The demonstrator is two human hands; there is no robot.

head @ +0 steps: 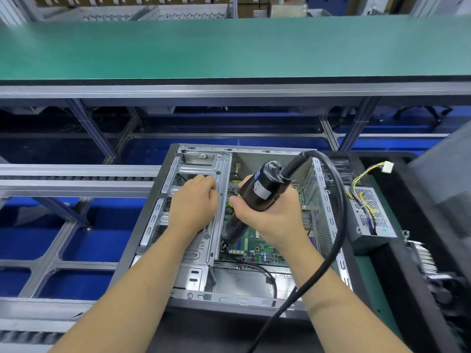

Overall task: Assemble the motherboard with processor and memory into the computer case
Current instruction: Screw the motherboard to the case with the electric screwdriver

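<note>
An open metal computer case (193,284) lies flat in front of me. A green motherboard (262,248) sits inside it on the right half. My right hand (267,220) grips a black electric screwdriver (257,194), tilted, with its tip down at the motherboard's left edge. The tip itself is hidden behind the tool body. My left hand (195,205) rests on the case's silver drive cage (201,169) with its fingers curled over the cage's edge. The screwdriver's thick black cable (339,225) loops over the case's right side and down past my right forearm.
A grey power supply (369,217) with yellow and black wires lies right of the case on a black tray. A heatsink with fins (425,258) lies further right. A green conveyor belt (229,47) runs across the back. Aluminium roller rails (63,179) are at left.
</note>
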